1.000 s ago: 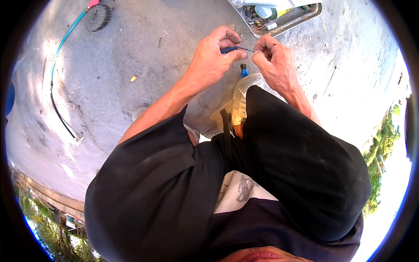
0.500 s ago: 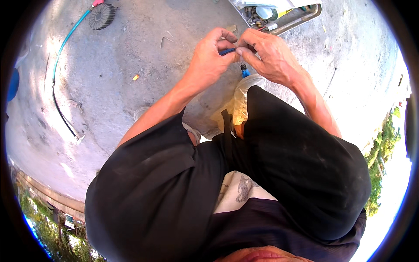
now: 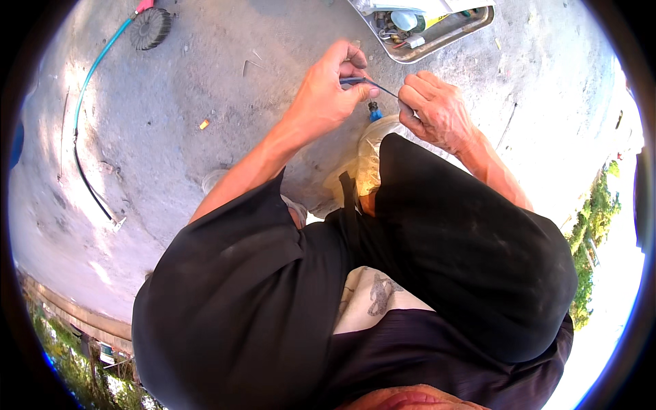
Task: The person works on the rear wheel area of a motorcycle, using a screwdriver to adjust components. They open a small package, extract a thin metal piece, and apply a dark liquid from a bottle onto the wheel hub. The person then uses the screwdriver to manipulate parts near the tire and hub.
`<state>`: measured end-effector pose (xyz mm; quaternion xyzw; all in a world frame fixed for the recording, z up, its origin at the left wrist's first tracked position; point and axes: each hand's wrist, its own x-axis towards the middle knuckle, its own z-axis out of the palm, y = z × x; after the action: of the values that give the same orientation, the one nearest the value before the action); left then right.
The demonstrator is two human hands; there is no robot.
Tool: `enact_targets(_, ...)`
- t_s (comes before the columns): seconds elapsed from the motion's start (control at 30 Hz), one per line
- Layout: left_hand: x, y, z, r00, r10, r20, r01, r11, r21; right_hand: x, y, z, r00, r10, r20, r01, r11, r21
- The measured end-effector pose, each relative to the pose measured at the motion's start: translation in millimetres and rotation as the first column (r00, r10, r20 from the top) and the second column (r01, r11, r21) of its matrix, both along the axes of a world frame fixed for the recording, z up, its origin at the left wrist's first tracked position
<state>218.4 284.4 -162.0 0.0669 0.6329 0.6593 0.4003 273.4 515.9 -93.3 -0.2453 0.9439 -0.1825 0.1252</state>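
Note:
My left hand (image 3: pixel 326 89) pinches a small dark blue piece (image 3: pixel 351 80) between thumb and fingers. From there a thin dark strip (image 3: pixel 381 89) runs taut to my right hand (image 3: pixel 437 113), whose curled fingers grip its other end. Whether the strip is tape or wire is hard to make out. Below the strip, beside my right foot (image 3: pixel 389 130), sits a small tool with a blue and black handle (image 3: pixel 375 113). Neither hand touches it.
A metal tray (image 3: pixel 444 46) with small parts, a white lid and papers lies at the far right. On the concrete floor at left are a ribbed black wheel (image 3: pixel 150 29), a teal and black hose (image 3: pixel 85 89), a bent wire (image 3: pixel 246 67) and an orange bit (image 3: pixel 204 124).
My right hand has moved right and slightly down, away from my left, and its fingers have curled in. The dark strip now stretches between the hands. My left hand stays nearly in place.

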Motion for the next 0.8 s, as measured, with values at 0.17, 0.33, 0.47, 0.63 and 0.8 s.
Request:
enact_targets(0.17, 2, -1, -3, 0.998, 0.023, 0.066, -0.027, 0.998, 0.059, -53, 18, 39, 0.977, 0.175, -0.122, -0.152, 0.973, 0.176)
enact_targets(0.33, 3, 2, -4, 0.997, 0.024, 0.072, -0.029, 0.997, 0.066, -13, 32, 8, 0.991, 0.114, -0.064, -0.099, 0.975, 0.197)
enact_targets(0.47, 4, -3, -3, 0.998, 0.011, 0.055, -0.015, 0.998, 0.065, 14, 13, 1, 0.998, 0.023, 0.064, -0.026, 0.999, 0.044)
enact_targets(0.63, 8, -1, -5, 0.999, 0.003, 0.046, -0.005, 0.999, 0.054, -75, 36, 64, 0.927, 0.329, -0.178, -0.271, 0.918, 0.288)
enact_targets(0.8, 3, 7, 2, 1.000, 0.000, 0.012, -0.001, 0.996, 0.089, 20, 46, 8, 0.999, 0.033, -0.016, -0.029, 0.982, 0.185)
